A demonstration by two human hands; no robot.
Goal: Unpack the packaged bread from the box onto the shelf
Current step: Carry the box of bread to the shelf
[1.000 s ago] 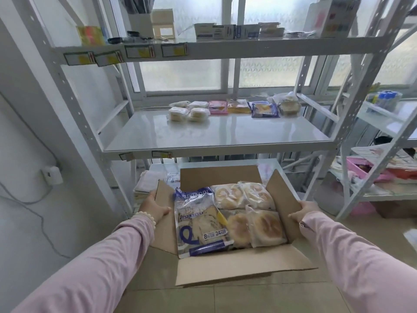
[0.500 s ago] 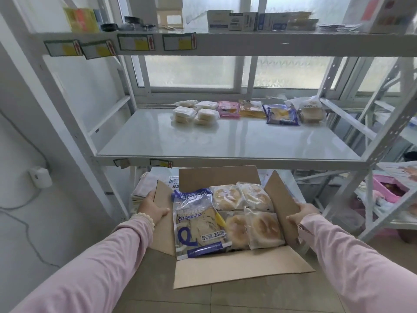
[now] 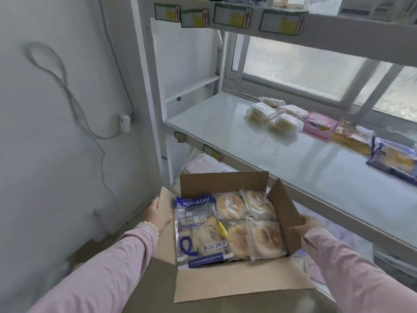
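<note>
Carrying step: left hand (image 3: 155,216) and right hand (image 3: 303,224) grip side flaps of the open brown cardboard box (image 3: 237,281). Likely next: set it down near the white metal shelf (image 3: 293,159).

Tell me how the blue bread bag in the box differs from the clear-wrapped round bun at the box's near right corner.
The blue bread bag carries blue print and lettering; the round bun has a clear, plain wrapper. The blue bread bag runs the box's whole left side; the round bun takes only a corner. Both lie flat, sealed in plastic, in the cardboard box.
</note>
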